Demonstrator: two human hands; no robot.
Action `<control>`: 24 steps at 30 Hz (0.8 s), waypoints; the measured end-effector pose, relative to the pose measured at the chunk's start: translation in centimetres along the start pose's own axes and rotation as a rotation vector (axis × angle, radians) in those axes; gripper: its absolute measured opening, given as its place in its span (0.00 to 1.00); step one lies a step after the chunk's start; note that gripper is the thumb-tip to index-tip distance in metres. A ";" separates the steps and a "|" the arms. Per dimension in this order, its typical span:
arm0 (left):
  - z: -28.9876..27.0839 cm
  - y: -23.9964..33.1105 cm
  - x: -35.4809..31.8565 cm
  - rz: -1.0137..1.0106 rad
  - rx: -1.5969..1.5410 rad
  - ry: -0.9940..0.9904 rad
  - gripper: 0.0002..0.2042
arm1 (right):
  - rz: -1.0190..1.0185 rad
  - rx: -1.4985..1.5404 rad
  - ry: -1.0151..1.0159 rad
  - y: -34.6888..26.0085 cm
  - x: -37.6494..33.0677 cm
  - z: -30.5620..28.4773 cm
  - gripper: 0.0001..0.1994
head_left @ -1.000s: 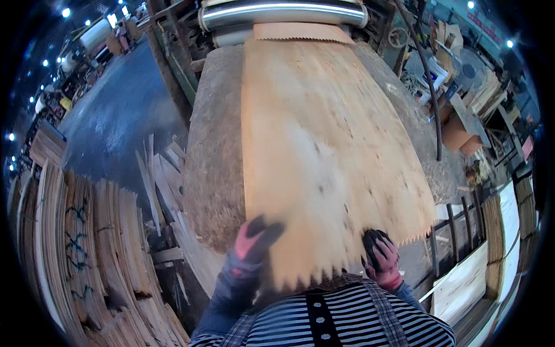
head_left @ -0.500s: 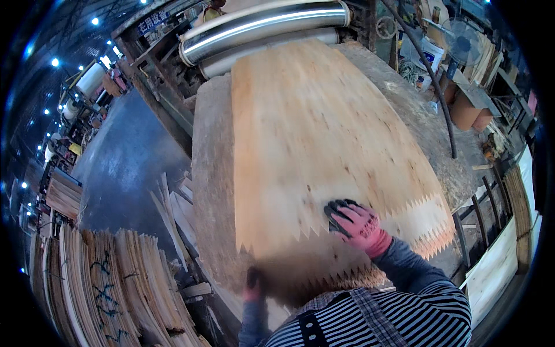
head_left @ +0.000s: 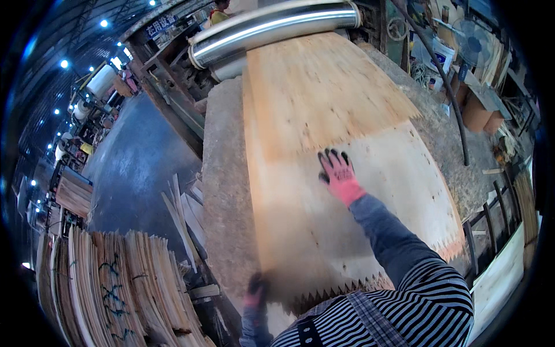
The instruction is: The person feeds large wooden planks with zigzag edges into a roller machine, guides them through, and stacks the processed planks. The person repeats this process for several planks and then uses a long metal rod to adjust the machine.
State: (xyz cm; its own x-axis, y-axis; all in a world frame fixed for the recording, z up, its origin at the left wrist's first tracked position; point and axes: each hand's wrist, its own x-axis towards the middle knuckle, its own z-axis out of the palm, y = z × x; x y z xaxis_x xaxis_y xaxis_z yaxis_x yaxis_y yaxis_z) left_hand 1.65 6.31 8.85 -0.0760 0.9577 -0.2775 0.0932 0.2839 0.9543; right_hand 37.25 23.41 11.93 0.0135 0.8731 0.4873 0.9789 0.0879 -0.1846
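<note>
My right hand [head_left: 339,176] has its fingers [head_left: 335,159] spread over the central pale wood sheet [head_left: 335,222], just beside the toothed edge of the tan sheet [head_left: 324,87]; my left hand [head_left: 255,289], at seven o'clock from it, is too blurred to tell its hold. I judge that light, level palm pressure suits thin wood. Counter [head_left: 224,173] beyond the edges at nine and two o'clock offers sideways room; rollers [head_left: 274,34] bound twelve.

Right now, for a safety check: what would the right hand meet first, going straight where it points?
Probably the upper wood sheet, at its jagged near edge ahead of the right hand; depth is unclear.
</note>
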 end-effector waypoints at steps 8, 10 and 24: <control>-0.4 2.7 1.6 0.257 0.135 -0.500 0.12 | -0.238 0.192 -0.717 -4.8 -21.8 -10.5 0.39; 3.0 9.7 -0.3 0.105 0.082 -0.514 0.11 | -0.187 0.168 -0.860 -4.2 -26.9 -11.0 0.40; 1.5 -3.8 0.1 0.967 0.646 -0.075 0.18 | -0.149 0.082 -0.104 -6.1 -30.1 -21.7 0.25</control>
State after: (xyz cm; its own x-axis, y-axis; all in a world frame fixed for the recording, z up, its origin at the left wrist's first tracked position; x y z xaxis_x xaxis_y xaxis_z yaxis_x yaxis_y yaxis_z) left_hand 2.78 5.36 5.00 0.3604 0.7821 0.5084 0.5698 -0.6161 0.5438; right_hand 35.28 -13.83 16.90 -0.1554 0.8922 0.4240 0.9486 0.2546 -0.1880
